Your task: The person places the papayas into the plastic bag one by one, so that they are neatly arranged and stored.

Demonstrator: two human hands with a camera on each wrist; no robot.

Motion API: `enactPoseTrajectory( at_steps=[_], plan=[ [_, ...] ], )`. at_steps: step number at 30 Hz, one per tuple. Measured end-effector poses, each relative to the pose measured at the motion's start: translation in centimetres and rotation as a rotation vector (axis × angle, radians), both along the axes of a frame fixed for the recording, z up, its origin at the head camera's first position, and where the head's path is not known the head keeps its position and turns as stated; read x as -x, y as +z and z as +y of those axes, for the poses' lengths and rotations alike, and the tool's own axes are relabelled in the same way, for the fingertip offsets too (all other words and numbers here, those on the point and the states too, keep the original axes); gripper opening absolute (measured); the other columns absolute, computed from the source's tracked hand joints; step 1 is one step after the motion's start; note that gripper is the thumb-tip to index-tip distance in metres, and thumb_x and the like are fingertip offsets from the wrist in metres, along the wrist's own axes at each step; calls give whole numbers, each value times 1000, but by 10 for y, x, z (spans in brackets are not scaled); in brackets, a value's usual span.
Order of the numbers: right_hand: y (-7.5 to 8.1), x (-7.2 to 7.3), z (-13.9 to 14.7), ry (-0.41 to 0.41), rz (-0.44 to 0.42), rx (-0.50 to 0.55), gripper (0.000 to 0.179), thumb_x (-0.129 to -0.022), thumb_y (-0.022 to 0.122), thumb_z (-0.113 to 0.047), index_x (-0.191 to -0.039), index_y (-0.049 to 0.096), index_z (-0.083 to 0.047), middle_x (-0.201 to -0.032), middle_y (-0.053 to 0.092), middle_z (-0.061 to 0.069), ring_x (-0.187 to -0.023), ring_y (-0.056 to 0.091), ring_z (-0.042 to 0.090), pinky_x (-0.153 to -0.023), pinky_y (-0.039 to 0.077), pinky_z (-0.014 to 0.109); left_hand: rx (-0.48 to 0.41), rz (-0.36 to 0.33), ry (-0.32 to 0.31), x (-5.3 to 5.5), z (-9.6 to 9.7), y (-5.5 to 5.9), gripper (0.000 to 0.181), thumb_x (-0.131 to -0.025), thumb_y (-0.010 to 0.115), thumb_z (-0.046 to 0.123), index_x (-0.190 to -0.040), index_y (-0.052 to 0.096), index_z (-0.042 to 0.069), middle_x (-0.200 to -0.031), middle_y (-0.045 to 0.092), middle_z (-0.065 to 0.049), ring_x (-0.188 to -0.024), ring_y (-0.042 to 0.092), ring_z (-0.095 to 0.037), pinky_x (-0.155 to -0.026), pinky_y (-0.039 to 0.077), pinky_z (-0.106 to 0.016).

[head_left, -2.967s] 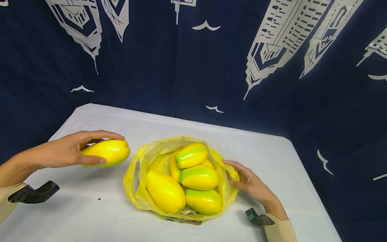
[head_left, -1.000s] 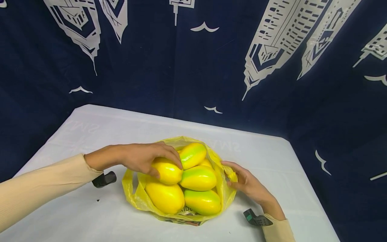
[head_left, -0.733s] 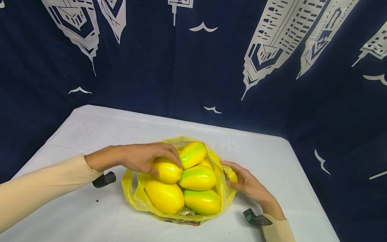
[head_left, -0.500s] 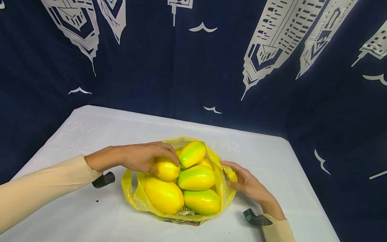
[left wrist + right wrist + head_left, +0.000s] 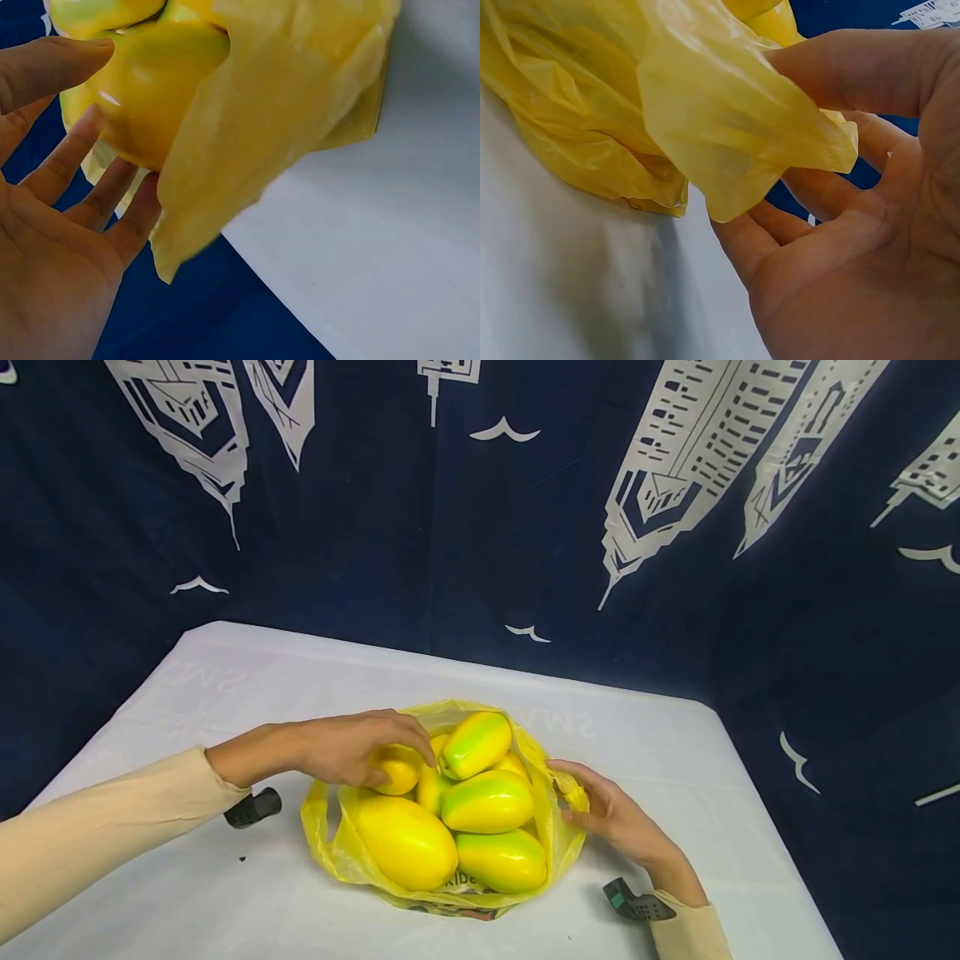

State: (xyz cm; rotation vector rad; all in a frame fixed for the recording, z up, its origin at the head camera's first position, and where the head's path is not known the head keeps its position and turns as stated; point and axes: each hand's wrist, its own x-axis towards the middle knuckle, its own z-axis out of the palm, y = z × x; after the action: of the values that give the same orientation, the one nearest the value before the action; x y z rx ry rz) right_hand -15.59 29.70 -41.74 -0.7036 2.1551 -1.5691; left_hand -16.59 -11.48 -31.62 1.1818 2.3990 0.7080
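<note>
A yellow plastic bag stands on the table with its mouth spread wide. Several glossy yellow-green mangoes fill it, and a larger yellow one lies at the front left. My left hand reaches in over the left rim, its thumb and fingers round a yellow mango. In the left wrist view the fingers lie along that mango's rounded end. At the bag's right side my right hand holds the handle loop between thumb and fingers.
A white cloth covers the table. Behind it hangs a dark blue curtain with white building prints. Black wrist cameras sit on both wrists. A small dark speck lies left of the bag.
My left hand has carried the mango from the table's left into the bag. Within the last half second both shifted slightly left, uncovering a yellow-green fruit beside it. The right hand has stayed on the bag.
</note>
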Motion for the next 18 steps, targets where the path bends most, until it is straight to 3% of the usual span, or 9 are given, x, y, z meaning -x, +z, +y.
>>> enactPoseTrajectory(
  at_steps=[8, 12, 14, 18],
  plan=[
    [1, 0, 1, 6, 17, 12, 67, -93, 65, -1, -153, 38, -11, -161, 32, 10, -142, 35, -2, -111, 32, 12, -4, 7, 53, 0, -2, 2, 47, -89, 69, 1, -131, 65, 21, -140, 57, 3, -135, 47, -27, -114, 37, -56],
    [5, 0, 3, 12, 45, 28, 69, -94, 63, 1, -155, 34, -11, -161, 32, 12, -140, 41, 4, -110, 37, 16, -71, 36, 114, -1, -6, 5, 46, -89, 69, 2, -130, 64, 23, -137, 59, 6, -134, 49, -25, -113, 39, -55],
    [9, -2, 4, -9, 56, 21, 69, -96, 61, 0, -157, 31, -13, -160, 34, 14, -137, 47, 5, -108, 40, 17, -128, 86, 175, -2, -10, 7, 47, -90, 69, 2, -131, 63, 22, -137, 60, 5, -134, 50, -25, -111, 41, -55],
    [16, -6, 4, -75, 80, -3, 64, -102, 54, -7, -159, 27, -20, -159, 37, 15, -136, 48, 3, -106, 42, 15, -202, 275, 344, -4, -23, 7, 49, -91, 67, 5, -138, 59, 17, -143, 56, -3, -137, 46, -30, -110, 41, -59]
  ],
)
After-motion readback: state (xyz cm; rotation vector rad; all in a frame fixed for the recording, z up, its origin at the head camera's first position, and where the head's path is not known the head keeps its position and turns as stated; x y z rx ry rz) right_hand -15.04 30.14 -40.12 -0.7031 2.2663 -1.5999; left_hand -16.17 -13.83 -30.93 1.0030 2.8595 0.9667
